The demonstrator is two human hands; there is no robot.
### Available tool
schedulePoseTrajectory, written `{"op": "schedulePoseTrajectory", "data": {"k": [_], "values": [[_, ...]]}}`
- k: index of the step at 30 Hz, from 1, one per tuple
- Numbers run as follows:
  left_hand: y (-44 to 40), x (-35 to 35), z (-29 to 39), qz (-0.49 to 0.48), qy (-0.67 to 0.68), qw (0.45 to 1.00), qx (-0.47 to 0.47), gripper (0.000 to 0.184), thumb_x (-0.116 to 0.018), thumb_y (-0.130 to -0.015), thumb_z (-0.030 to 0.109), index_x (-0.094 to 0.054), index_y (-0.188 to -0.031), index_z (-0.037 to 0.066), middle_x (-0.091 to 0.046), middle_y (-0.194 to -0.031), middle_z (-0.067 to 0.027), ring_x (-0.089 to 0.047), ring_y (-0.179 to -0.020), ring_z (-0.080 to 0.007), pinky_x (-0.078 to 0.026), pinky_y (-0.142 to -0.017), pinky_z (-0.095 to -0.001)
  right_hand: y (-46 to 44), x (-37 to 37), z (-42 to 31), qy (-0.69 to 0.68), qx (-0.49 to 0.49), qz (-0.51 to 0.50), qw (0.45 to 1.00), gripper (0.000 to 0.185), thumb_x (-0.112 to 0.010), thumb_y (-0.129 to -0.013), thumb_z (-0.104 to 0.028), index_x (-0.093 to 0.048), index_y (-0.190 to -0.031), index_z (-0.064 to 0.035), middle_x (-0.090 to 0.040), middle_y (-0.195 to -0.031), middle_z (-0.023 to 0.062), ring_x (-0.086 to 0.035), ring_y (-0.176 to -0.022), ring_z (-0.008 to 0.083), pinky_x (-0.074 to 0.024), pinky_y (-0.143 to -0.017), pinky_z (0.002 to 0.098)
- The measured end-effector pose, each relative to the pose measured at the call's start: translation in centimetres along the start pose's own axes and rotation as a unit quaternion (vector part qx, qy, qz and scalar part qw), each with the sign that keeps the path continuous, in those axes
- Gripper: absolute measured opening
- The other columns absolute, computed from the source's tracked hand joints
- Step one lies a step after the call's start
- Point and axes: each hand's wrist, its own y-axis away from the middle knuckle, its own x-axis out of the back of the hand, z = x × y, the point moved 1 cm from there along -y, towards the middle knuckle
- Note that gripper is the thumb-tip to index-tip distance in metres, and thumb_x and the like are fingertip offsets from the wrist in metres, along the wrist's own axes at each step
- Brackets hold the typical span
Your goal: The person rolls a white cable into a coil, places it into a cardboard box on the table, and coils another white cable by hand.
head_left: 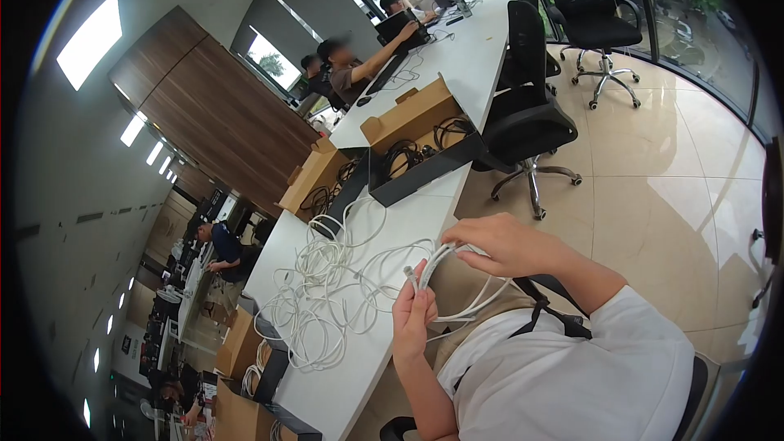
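Note:
My left hand [414, 310] is closed around a white network cable [437, 263], with its plug [410, 272] sticking up between thumb and fingers. My right hand [498, 247] pinches looped strands of the same white cable a little farther along. Further strands hang down from my hands over my lap. On the table beside them lies a large loose tangle of white cables [322, 265], and some strands run from it towards my hands.
A white table [343, 396] stretches away from me. Cardboard boxes of black cables [429, 151] stand beyond the tangle; another box [237, 343] stands at lower left. Black office chairs [531, 126] line the right side. Several people sit or stand farther off.

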Motion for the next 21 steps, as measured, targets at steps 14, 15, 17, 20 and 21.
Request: {"op": "schedulePoseTrajectory", "data": {"k": [14,15,17,20,21], "values": [[1.6,-6.4,-0.5,0.017,-0.188,0.981,-0.040,0.081,-0.044,-0.095,0.003,0.019,-0.146,0.007,-0.049,-0.077,0.0006,-0.038,-0.061,-0.0017,-0.032,-0.055,-0.0147,3.9,-0.6,-2.8,0.186,0.196,0.085,0.959,0.039,-0.065,-0.071,-0.007,-0.060,-0.110,-0.0083,-0.056,-0.110,0.0100,-0.059,-0.096,0.0245,-0.0460,-0.083,0.0373],[1.7,-6.4,-0.7,0.036,-0.173,0.983,-0.043,0.081,-0.045,-0.095,0.003,0.017,-0.146,0.007,-0.050,-0.078,0.0001,-0.039,-0.060,-0.0019,-0.033,-0.054,-0.0153,3.7,-1.3,-2.6,0.205,0.200,0.091,0.954,0.034,-0.064,-0.072,-0.008,-0.060,-0.106,-0.0081,-0.056,-0.109,0.0101,-0.060,-0.094,0.0237,-0.0470,-0.080,0.0363],[1.3,-6.3,-0.9,0.072,-0.140,0.986,-0.051,0.080,-0.046,-0.095,0.002,0.014,-0.147,0.006,-0.052,-0.079,-0.0010,-0.040,-0.059,-0.0023,-0.034,-0.053,-0.0165,3.2,-2.0,-2.2,0.249,0.209,0.103,0.940,0.024,-0.063,-0.073,-0.010,-0.061,-0.097,-0.0078,-0.055,-0.107,0.0104,-0.061,-0.091,0.0222,-0.0490,-0.073,0.0344],[1.2,-6.0,-0.1,0.063,-0.075,0.995,-0.034,0.080,-0.049,-0.093,0.000,0.009,-0.148,0.006,-0.055,-0.081,-0.0021,-0.042,-0.057,-0.0029,-0.036,-0.051,-0.0185,2.8,-1.9,-1.9,0.193,0.126,-0.010,0.973,0.015,-0.059,-0.078,-0.013,-0.060,-0.092,-0.0083,-0.054,-0.100,0.0102,-0.060,-0.091,0.0233,-0.0513,-0.062,0.0323],[1.0,-6.1,0.1,0.061,-0.066,0.995,-0.030,0.080,-0.052,-0.092,0.002,0.006,-0.148,0.006,-0.055,-0.078,-0.0015,-0.042,-0.056,-0.0028,-0.036,-0.050,-0.0186,2.6,-1.8,-1.8,0.183,0.123,-0.010,0.975,0.016,-0.059,-0.078,-0.013,-0.060,-0.093,-0.0085,-0.054,-0.099,0.0098,-0.060,-0.090,0.0234,-0.0514,-0.061,0.0323]]}}
